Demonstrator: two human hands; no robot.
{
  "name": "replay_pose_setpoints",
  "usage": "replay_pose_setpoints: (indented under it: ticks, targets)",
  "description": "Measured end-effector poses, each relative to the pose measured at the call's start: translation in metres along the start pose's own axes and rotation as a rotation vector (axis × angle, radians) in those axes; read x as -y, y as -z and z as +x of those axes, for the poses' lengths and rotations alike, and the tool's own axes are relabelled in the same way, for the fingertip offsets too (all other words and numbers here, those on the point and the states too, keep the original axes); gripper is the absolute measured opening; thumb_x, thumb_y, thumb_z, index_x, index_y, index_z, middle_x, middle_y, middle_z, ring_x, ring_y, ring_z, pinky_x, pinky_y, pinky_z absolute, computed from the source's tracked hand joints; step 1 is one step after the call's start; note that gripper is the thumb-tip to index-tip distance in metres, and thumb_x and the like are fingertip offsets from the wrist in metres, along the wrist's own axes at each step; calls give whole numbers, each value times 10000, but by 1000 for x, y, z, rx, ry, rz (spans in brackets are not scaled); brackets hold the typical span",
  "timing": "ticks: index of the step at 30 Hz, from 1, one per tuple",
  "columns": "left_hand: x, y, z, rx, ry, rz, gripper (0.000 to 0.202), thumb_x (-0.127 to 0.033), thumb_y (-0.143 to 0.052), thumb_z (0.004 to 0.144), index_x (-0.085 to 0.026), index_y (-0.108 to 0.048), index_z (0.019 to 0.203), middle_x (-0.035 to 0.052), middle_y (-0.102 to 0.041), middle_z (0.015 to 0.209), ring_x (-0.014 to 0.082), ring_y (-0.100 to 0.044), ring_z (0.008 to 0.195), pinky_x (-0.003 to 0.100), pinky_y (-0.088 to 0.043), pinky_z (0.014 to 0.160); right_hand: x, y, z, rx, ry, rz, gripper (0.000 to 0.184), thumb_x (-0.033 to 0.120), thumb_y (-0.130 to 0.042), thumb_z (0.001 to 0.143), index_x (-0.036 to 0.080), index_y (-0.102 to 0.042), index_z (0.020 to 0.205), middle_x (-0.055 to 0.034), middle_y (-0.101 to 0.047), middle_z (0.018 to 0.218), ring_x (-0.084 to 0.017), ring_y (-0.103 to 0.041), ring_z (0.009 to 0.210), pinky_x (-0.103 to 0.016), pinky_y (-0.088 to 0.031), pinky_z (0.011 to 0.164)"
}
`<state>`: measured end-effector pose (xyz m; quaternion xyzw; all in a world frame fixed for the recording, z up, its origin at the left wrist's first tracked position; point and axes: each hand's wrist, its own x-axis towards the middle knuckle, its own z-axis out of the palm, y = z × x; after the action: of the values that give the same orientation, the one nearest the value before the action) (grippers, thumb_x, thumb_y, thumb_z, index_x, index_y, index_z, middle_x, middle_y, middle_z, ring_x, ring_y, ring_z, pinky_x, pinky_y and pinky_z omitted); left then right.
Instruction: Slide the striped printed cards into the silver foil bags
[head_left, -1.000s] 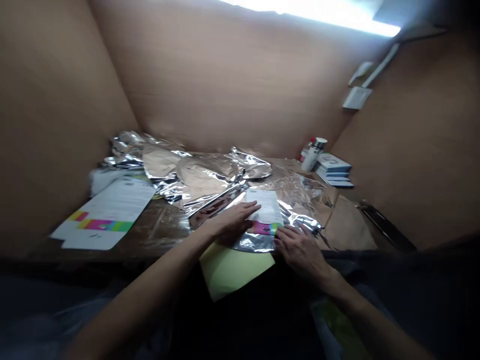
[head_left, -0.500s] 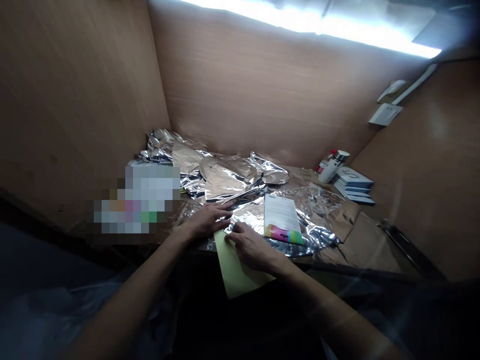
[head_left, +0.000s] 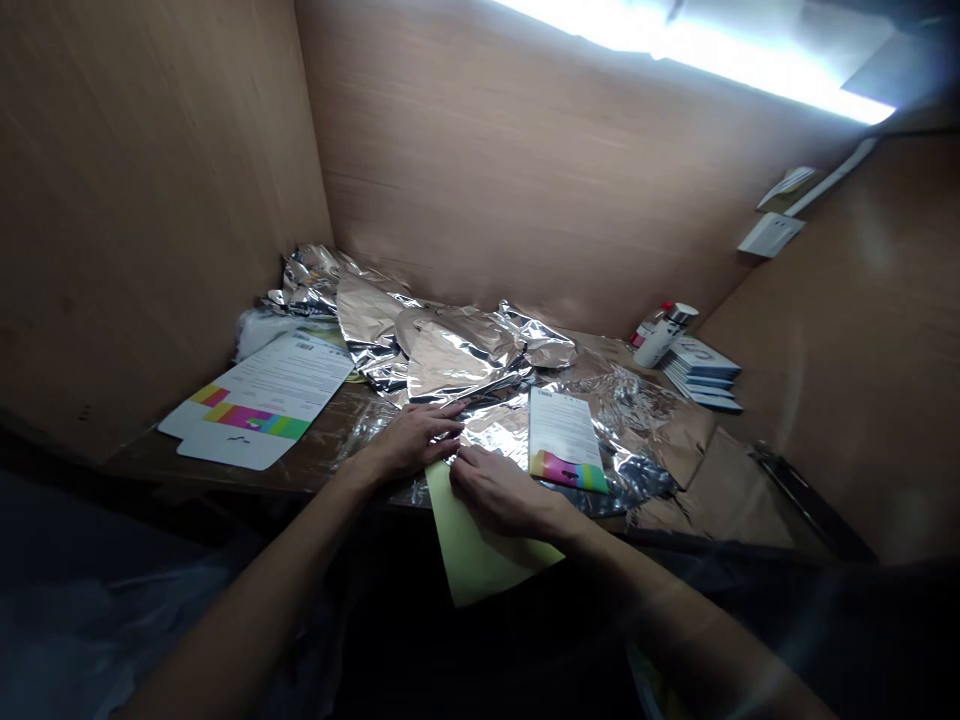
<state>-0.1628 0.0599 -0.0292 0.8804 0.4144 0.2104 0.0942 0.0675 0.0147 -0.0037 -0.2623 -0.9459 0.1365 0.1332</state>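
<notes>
A yellow paper sheet (head_left: pixel 476 570) lies across the table's front edge, its lower part hanging over. My right hand (head_left: pixel 499 490) rests on its upper part, fingers curled together and pinching at its top; the fingertips are partly hidden. My left hand (head_left: pixel 412 440) lies beside it on the silver foil sheeting (head_left: pixel 491 430), palm down with fingers stretched toward the right hand. To the right of my right hand, a white printed packet (head_left: pixel 566 430) with a coloured band lies on the foil.
Flattened printed white card packaging (head_left: pixel 262 395) lies at the left. Crumpled foil (head_left: pixel 461 355) covers the back. At the right stand a white bottle (head_left: pixel 664 335) with a silver cap and a stack of thin boxes (head_left: pixel 703 370). Wooden panels (head_left: pixel 525 180) enclose the table, with a wall socket (head_left: pixel 772 235).
My right hand's fingers have curled in, from a pointing index finger to a closed pinch near the yellow sheet's top. My left hand has hardly moved. The view has shifted slightly.
</notes>
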Motion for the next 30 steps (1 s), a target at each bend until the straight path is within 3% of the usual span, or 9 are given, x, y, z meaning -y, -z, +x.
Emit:
replay_pose_setpoints:
  ticks: [5,8,14,18,24,30]
  targets:
    - [-3,1,-1,-4,31,11,355,-470,-583,1005,-327,-724,1298,-7,-516,1584,259,-554,1408,435,-416,1178,6,20,-24,-225,-177,323,82,201,-496,1026,215,-509,946,-21,-581,938,-167,-512,825,-288,-403,734]
    - [-3,2,-1,-7,33,6,379,-491,-569,1004,-315,-726,1301,6,-532,1573,265,-552,1410,439,-418,1184,0,38,-35,-268,-280,432,121,250,-523,1024,210,-524,910,8,-569,863,-148,-498,773,-275,-385,701]
    - [5,1,2,2,31,2,448,-572,-509,1004,-311,-744,1282,28,-510,1586,302,-547,1416,492,-443,1171,-56,82,-84,-159,-598,519,210,339,-544,977,177,-581,848,30,-503,751,-130,-442,697,-251,-352,624]
    - [14,-5,5,-16,17,-32,515,-672,-520,965,-321,-763,1253,20,-515,1579,325,-571,1390,497,-471,1153,-83,90,-112,-58,-733,423,161,293,-572,926,160,-634,859,17,-557,766,-137,-485,720,-243,-365,637]
    - [22,-11,4,-40,18,-25,510,-687,-550,949,-351,-747,1279,-2,-539,1561,341,-572,1388,518,-464,1160,-88,80,-107,-29,-809,369,144,284,-578,918,165,-642,867,9,-593,739,-138,-516,658,-238,-344,576]
    - [29,-13,4,-24,-5,-18,519,-705,-563,931,-359,-753,1268,-3,-536,1564,335,-586,1375,490,-474,1157,-81,93,-110,59,-721,484,178,312,-593,933,158,-661,875,10,-607,792,-126,-519,711,-215,-377,601]
